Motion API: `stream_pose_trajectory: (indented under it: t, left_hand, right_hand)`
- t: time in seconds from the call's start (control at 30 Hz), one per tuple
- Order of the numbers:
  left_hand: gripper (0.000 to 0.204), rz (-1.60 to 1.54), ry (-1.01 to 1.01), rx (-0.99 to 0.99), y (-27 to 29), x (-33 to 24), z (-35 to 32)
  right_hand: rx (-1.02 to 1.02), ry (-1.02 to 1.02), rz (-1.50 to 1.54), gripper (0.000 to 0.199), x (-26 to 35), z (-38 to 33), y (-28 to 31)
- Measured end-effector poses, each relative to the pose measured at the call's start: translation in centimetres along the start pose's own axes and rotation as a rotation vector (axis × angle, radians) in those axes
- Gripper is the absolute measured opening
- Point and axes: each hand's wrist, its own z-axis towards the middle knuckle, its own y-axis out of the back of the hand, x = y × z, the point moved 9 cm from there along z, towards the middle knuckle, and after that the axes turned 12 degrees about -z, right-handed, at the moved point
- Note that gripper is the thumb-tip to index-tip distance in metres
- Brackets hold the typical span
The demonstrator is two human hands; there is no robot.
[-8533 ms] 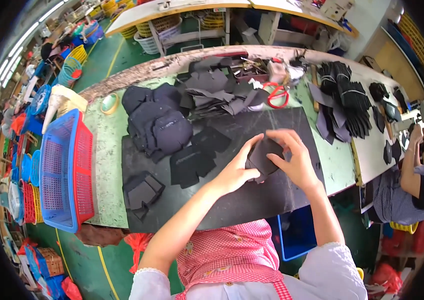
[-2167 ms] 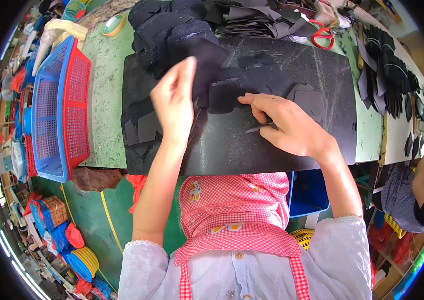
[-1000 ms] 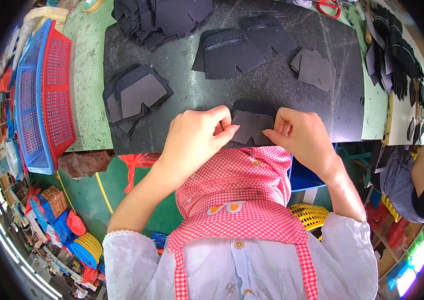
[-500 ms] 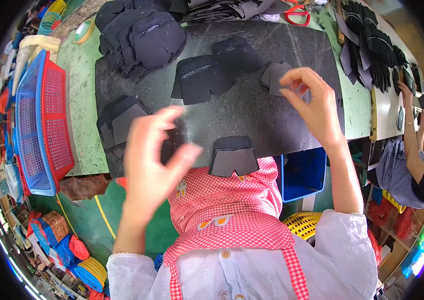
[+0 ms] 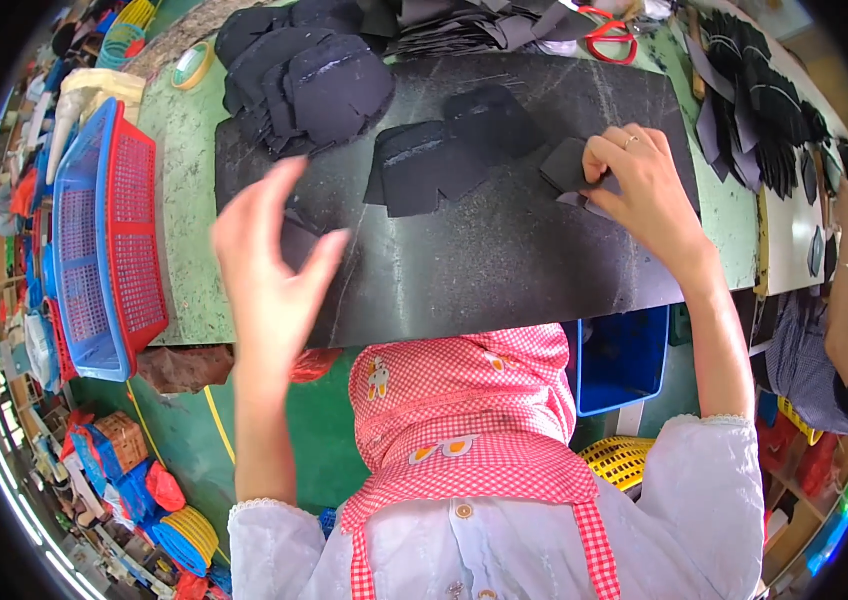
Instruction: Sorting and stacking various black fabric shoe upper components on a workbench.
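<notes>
A black mat (image 5: 504, 270) covers the green worktable (image 5: 184, 250). My right hand (image 5: 644, 190) is at the mat's right side, fingers pinched on a dark fabric piece (image 5: 566, 165) that lies on the mat. My left hand (image 5: 269, 260) hovers raised over the mat's left part, fingers spread, holding nothing. A small black piece (image 5: 299, 240) lies just behind it. Two overlapping cut black pieces (image 5: 444, 155) rest mid-mat. A heap of rounded black pieces (image 5: 309, 85) sits at the far left corner.
Blue and red mesh baskets (image 5: 109, 250) stand at the table's left edge. Red scissors (image 5: 612, 40) and a tape roll (image 5: 192, 65) lie at the back. Black strips (image 5: 754, 100) lie right. A blue bin (image 5: 624, 360) sits under the table. Another person (image 5: 834, 350) works at right.
My right hand dropped from the air onto the fabric piece at the mat's right. My left hand lifted and moved toward the mat's left. The folded piece at the near edge is out of sight.
</notes>
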Motion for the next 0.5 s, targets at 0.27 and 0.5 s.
stream_pose_trajectory:
  t: [0.27,0.5]
  left_hand:
    - [0.017,-0.253,-0.202,0.041,-8.9,-2.2,4.1]
    - [0.021,-0.304,0.018,-0.077,-8.6,0.4,5.1]
  right_hand:
    - [0.168,0.009,0.162,0.022,0.3,-1.5,0.5]
    - [-0.027,0.166,0.089,0.021,0.9,0.2,2.2]
